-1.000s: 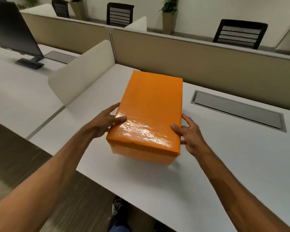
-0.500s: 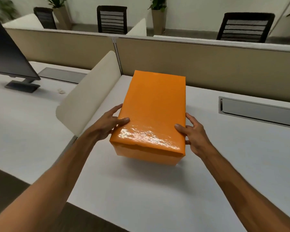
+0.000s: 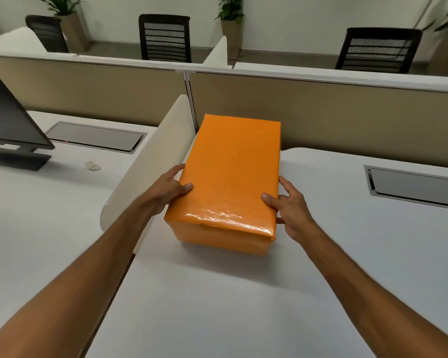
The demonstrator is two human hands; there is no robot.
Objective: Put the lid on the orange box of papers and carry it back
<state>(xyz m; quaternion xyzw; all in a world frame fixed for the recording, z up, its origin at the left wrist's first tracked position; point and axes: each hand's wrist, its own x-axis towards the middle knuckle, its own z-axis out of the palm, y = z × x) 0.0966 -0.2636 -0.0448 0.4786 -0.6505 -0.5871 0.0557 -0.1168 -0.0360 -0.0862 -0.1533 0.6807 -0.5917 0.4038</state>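
Two hands on it: your left hand [image 3: 167, 188] and right hand [image 3: 291, 209] are clamped on opposite sides of the orange box [image 3: 230, 177], thumbs over the lid. It's on the white worktop [image 3: 217, 293], right beside the curved divider [image 3: 150, 164], far end near the beige partition [image 3: 347, 120].

Both arms outstretched, left hand [image 3: 167, 188] and right hand [image 3: 290, 208] gripping opposite sides

The box [image 3: 230, 177] wears glossy orange wrap, wrinkled and shiny at its near edge. The counter [image 3: 217, 306] is smooth, matt white. The partition [image 3: 347, 120] looks like beige cloth.
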